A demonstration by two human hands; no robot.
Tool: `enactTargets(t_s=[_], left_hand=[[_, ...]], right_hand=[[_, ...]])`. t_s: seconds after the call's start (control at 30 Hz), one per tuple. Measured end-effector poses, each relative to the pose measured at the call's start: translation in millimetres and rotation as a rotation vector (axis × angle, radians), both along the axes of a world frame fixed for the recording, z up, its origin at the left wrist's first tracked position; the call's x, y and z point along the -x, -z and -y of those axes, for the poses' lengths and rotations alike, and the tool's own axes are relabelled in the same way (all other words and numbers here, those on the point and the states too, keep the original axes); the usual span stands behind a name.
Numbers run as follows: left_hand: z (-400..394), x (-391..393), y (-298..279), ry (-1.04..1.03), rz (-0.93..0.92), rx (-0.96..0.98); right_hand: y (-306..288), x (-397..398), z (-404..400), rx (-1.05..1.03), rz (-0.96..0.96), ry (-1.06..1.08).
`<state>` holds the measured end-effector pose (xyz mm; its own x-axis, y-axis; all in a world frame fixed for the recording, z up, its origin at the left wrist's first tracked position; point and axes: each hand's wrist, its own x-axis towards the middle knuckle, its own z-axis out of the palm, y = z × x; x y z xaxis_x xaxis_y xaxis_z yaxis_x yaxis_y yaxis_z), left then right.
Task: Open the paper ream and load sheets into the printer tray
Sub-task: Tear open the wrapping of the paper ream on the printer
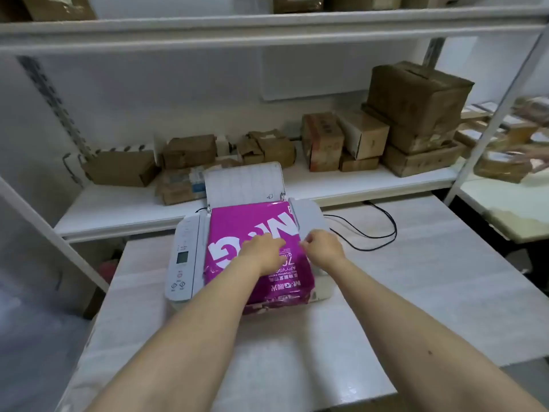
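Observation:
A magenta paper ream (237,230) with large white lettering lies flat on top of a white printer (185,251). Behind it the printer's rear paper tray (243,182) stands raised and holds no sheets. My left hand (263,252) rests palm down on the middle of the ream, fingers spread. My right hand (322,248) is at the ream's right edge, its fingers curled and pinching the wrapper there. The wrapper looks closed; no loose sheets are visible.
The printer sits on a pale table (416,292). A black cable (377,230) loops on the table right of the printer. Several cardboard boxes (416,114) fill the white shelf (326,185) behind. Another person's hand (531,157) touches a box at the far right.

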<state>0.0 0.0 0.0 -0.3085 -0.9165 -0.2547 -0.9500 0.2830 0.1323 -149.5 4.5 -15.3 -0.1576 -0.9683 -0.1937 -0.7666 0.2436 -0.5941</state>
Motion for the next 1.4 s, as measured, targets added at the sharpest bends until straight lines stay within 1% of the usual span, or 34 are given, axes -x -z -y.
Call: enactTargets(t_s=[0.1,0.17,0.23,0.3,0.4,0.57,0.73,0.8,0.87,0.93,1.0,1.1,1.27,1.4], left_hand=[[-3.8,6.5,10.5,0.049,0.027,-0.069],[-4.9,9.9,17.8,0.062,0.038,-0.101],[-5.0,13.7,23.0,0.077,0.046,-0.113],[-4.4,17.5,26.5,0.084,0.05,-0.117],[-3.5,25.0,31.4,0.104,0.042,-0.123],[-1.0,35.7,36.8,0.081,0.026,-0.079],[0.6,45.3,34.8,0.011,0.02,-0.017],[0.9,48.5,36.1,0.004,0.028,-0.057],[0.1,51.1,39.0,-0.006,0.0,-0.128],[-1.9,53.6,40.0,-0.021,-0.032,-0.176],[-3.2,55.8,40.2,-0.022,-0.039,-0.183],[-6.2,57.3,38.6,-0.025,-0.039,-0.178],[-11.2,55.7,35.6,-0.017,-0.078,-0.186],[-15.0,54.5,39.1,0.001,-0.079,-0.179]], right_hand=[[23.4,21.0,-12.3,-0.133,0.107,0.111],[43.8,30.4,-21.3,-0.215,0.226,0.158],[56.9,34.3,-24.6,-0.225,0.392,0.224],[61.1,35.8,-25.0,-0.223,0.516,0.282],[58.2,35.7,-24.3,-0.269,0.623,0.251],[59.6,35.5,-18.3,-0.375,0.612,0.113],[58.5,43.4,-14.7,-0.465,0.692,0.06],[55.2,48.0,-17.6,-0.502,0.723,0.054],[52.6,52.5,-20.4,-0.552,0.732,0.032],[50.6,54.8,-22.6,-0.617,0.681,-0.027],[48.3,54.0,-24.4,-0.663,0.606,-0.069],[43.4,50.5,-24.7,-0.674,0.566,-0.062],[35.8,48.6,-28.2,-0.705,0.587,-0.038],[34.2,42.9,-34.4,-0.624,0.554,0.006]])
